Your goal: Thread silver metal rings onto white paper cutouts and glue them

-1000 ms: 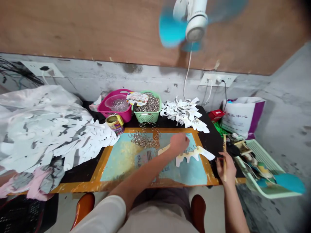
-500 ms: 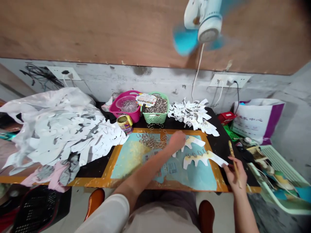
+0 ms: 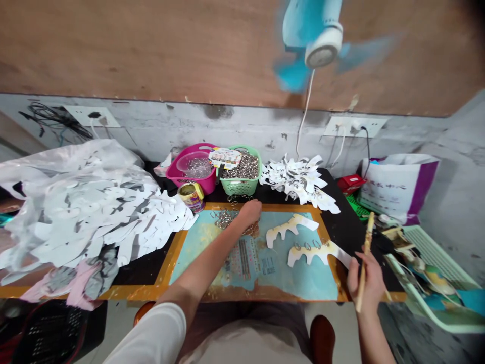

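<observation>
My left hand (image 3: 250, 211) is over a loose pile of metal rings (image 3: 224, 219) on the blue-covered mat (image 3: 314, 283); its fingertips are hidden behind the hand. In my right hand (image 3: 367, 280), at the table's right, is a slim wooden stick (image 3: 367, 253), held nearly upright with fingers wrapped round it. A white scalloped cutout (image 3: 318, 253) with yellowish smears and several rings along it lies beside that hand, its right end close to the fingers. Behind it rests a second smeared cutout (image 3: 290, 227), on which I make out no rings.
A large heap of white cutouts (image 3: 98, 212) covers the left. At the back stand a pink basket (image 3: 207, 184), a green basket of rings (image 3: 240, 188) and a tin (image 3: 192, 199). More cutouts (image 3: 299, 179) lie back right. A fan (image 3: 322, 53) spins above.
My left hand has moved left, from beside the rear cutout to the rings, uncovering that cutout. The stick in my right hand has turned more upright. The view has shifted slightly.
</observation>
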The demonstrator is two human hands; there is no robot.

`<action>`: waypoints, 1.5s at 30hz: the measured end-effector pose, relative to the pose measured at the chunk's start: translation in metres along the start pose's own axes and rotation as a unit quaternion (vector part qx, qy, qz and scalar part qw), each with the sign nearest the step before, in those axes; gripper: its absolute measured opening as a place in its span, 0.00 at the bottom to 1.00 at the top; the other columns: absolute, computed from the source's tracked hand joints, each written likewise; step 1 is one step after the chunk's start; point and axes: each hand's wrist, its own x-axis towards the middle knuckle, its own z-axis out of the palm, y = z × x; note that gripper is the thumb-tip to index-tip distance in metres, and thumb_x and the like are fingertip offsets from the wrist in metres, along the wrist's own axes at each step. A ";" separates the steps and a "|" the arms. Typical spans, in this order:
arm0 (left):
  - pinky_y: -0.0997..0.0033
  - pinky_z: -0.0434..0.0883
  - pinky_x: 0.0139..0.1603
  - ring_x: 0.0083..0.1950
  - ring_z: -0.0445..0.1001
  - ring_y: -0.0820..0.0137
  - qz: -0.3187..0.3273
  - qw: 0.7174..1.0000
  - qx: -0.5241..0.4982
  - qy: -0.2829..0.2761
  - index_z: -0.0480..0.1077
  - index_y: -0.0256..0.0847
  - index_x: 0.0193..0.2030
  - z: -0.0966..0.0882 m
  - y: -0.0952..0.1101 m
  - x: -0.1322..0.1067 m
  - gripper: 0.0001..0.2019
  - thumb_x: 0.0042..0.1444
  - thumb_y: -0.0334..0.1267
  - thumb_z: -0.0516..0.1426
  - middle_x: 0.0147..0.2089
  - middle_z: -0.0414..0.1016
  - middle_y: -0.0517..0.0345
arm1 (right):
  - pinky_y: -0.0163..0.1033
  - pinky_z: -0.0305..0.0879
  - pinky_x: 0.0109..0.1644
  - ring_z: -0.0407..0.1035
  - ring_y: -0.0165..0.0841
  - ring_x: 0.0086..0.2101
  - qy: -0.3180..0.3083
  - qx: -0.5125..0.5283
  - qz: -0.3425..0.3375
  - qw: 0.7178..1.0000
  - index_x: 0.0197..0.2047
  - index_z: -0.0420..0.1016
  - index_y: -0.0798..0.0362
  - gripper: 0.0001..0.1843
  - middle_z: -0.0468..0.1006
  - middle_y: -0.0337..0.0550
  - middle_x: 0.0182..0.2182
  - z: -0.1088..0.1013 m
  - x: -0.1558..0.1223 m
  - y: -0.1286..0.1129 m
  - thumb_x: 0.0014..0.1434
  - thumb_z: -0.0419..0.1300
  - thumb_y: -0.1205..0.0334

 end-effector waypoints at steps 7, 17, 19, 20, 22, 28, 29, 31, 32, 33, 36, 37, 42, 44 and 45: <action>0.63 0.74 0.48 0.45 0.76 0.65 0.077 0.996 -0.007 0.033 0.74 0.36 0.39 0.010 0.033 -0.037 0.08 0.65 0.35 0.54 0.41 0.76 0.51 | 0.50 0.67 0.56 0.72 0.46 0.50 -0.024 -0.001 -0.029 0.999 0.48 0.74 0.55 0.14 0.77 0.55 0.49 0.007 -0.010 -0.005 0.65 0.56 0.57; 0.69 0.74 0.46 0.42 0.77 0.66 0.122 0.992 -0.023 0.020 0.76 0.38 0.36 0.027 0.042 -0.051 0.09 0.64 0.35 0.56 0.39 0.77 0.53 | 0.49 0.68 0.54 0.73 0.45 0.47 -0.035 0.010 -0.037 0.999 0.46 0.75 0.55 0.12 0.79 0.53 0.44 0.008 -0.009 -0.001 0.65 0.56 0.58; 0.70 0.74 0.47 0.42 0.77 0.67 0.118 0.992 -0.027 0.020 0.76 0.39 0.37 0.028 0.043 -0.051 0.09 0.65 0.37 0.55 0.41 0.77 0.53 | 0.48 0.69 0.53 0.74 0.44 0.46 -0.030 0.016 -0.048 0.998 0.46 0.76 0.56 0.11 0.79 0.53 0.43 0.008 -0.009 -0.001 0.64 0.57 0.59; 0.70 0.73 0.48 0.44 0.77 0.68 0.114 0.993 -0.030 0.022 0.76 0.39 0.39 0.027 0.042 -0.050 0.10 0.65 0.38 0.55 0.43 0.77 0.53 | 0.48 0.69 0.53 0.74 0.44 0.46 -0.028 0.019 -0.054 0.998 0.45 0.76 0.57 0.11 0.79 0.53 0.43 0.008 -0.008 -0.001 0.64 0.58 0.60; 0.70 0.72 0.52 0.48 0.76 0.68 0.093 0.995 -0.033 0.032 0.76 0.40 0.42 0.025 0.039 -0.048 0.10 0.67 0.38 0.53 0.47 0.77 0.52 | 0.48 0.69 0.53 0.74 0.44 0.46 -0.026 0.022 -0.062 0.998 0.45 0.76 0.57 0.11 0.79 0.53 0.42 0.008 -0.008 0.000 0.64 0.58 0.61; 0.60 0.74 0.51 0.48 0.76 0.64 -0.046 0.998 -0.029 0.035 0.74 0.34 0.44 0.011 0.007 -0.033 0.08 0.66 0.34 0.54 0.49 0.75 0.47 | 0.48 0.69 0.52 0.74 0.44 0.44 -0.029 0.025 -0.067 0.997 0.45 0.76 0.57 0.09 0.79 0.52 0.41 0.008 -0.008 0.000 0.63 0.59 0.63; 0.59 0.74 0.50 0.47 0.76 0.65 -0.059 0.997 -0.033 0.028 0.73 0.34 0.45 0.010 0.001 -0.031 0.08 0.65 0.36 0.55 0.49 0.75 0.48 | 0.48 0.69 0.52 0.74 0.43 0.44 -0.032 0.026 -0.067 0.997 0.45 0.76 0.57 0.09 0.79 0.52 0.42 0.007 -0.008 0.000 0.63 0.59 0.64; 0.57 0.75 0.49 0.47 0.76 0.65 -0.072 0.996 -0.047 0.015 0.72 0.35 0.47 0.008 -0.006 -0.029 0.11 0.64 0.41 0.58 0.48 0.75 0.52 | 0.48 0.69 0.52 0.74 0.43 0.44 -0.036 0.030 -0.068 0.997 0.45 0.76 0.57 0.09 0.79 0.52 0.42 0.007 -0.009 0.000 0.63 0.59 0.64; 0.57 0.75 0.49 0.46 0.76 0.66 -0.076 0.995 -0.056 0.013 0.72 0.35 0.47 0.007 -0.008 -0.028 0.12 0.64 0.42 0.58 0.47 0.76 0.52 | 0.48 0.69 0.52 0.74 0.43 0.44 -0.036 0.032 -0.068 0.997 0.45 0.76 0.57 0.09 0.79 0.52 0.42 0.007 -0.009 0.000 0.63 0.59 0.64; 0.58 0.74 0.49 0.46 0.76 0.66 -0.080 0.994 -0.067 0.015 0.73 0.35 0.46 0.006 -0.009 -0.027 0.10 0.64 0.40 0.58 0.46 0.77 0.52 | 0.48 0.69 0.52 0.74 0.43 0.44 -0.034 0.033 -0.068 0.997 0.45 0.76 0.56 0.09 0.79 0.52 0.42 0.007 -0.009 0.000 0.63 0.59 0.65; 0.66 0.73 0.49 0.45 0.77 0.66 -0.093 0.989 -0.106 0.039 0.77 0.37 0.41 0.003 -0.006 -0.025 0.06 0.61 0.34 0.59 0.43 0.80 0.52 | 0.48 0.69 0.52 0.74 0.43 0.44 -0.032 0.036 -0.069 0.996 0.45 0.76 0.56 0.09 0.79 0.52 0.42 0.007 -0.009 0.000 0.63 0.59 0.65; 0.69 0.72 0.48 0.44 0.78 0.66 -0.094 0.987 -0.123 0.046 0.78 0.38 0.41 0.002 -0.004 -0.024 0.07 0.60 0.33 0.59 0.43 0.80 0.52 | 0.48 0.69 0.52 0.74 0.43 0.44 -0.030 0.037 -0.070 0.996 0.45 0.76 0.56 0.09 0.79 0.53 0.42 0.008 -0.009 0.001 0.63 0.59 0.65; 0.76 0.71 0.38 0.37 0.78 0.70 -0.078 0.975 -0.208 0.030 0.81 0.39 0.40 0.006 0.017 -0.015 0.08 0.57 0.38 0.62 0.35 0.82 0.58 | 0.49 0.70 0.51 0.74 0.44 0.44 -0.029 0.037 -0.071 0.996 0.45 0.77 0.57 0.09 0.79 0.53 0.41 0.009 -0.009 0.002 0.63 0.59 0.65; 0.77 0.71 0.37 0.36 0.78 0.70 -0.071 0.971 -0.229 0.016 0.81 0.39 0.38 0.011 0.027 -0.011 0.07 0.55 0.38 0.63 0.33 0.82 0.58 | 0.49 0.70 0.51 0.74 0.43 0.44 -0.029 0.036 -0.069 0.997 0.45 0.77 0.57 0.09 0.79 0.53 0.41 0.009 -0.009 0.003 0.63 0.59 0.66; 0.76 0.71 0.36 0.36 0.78 0.70 -0.070 0.969 -0.236 0.011 0.81 0.39 0.37 0.013 0.031 -0.009 0.07 0.54 0.38 0.63 0.33 0.82 0.58 | 0.49 0.70 0.51 0.74 0.43 0.44 -0.027 0.036 -0.069 0.997 0.45 0.77 0.57 0.09 0.79 0.53 0.42 0.009 -0.009 0.003 0.63 0.59 0.66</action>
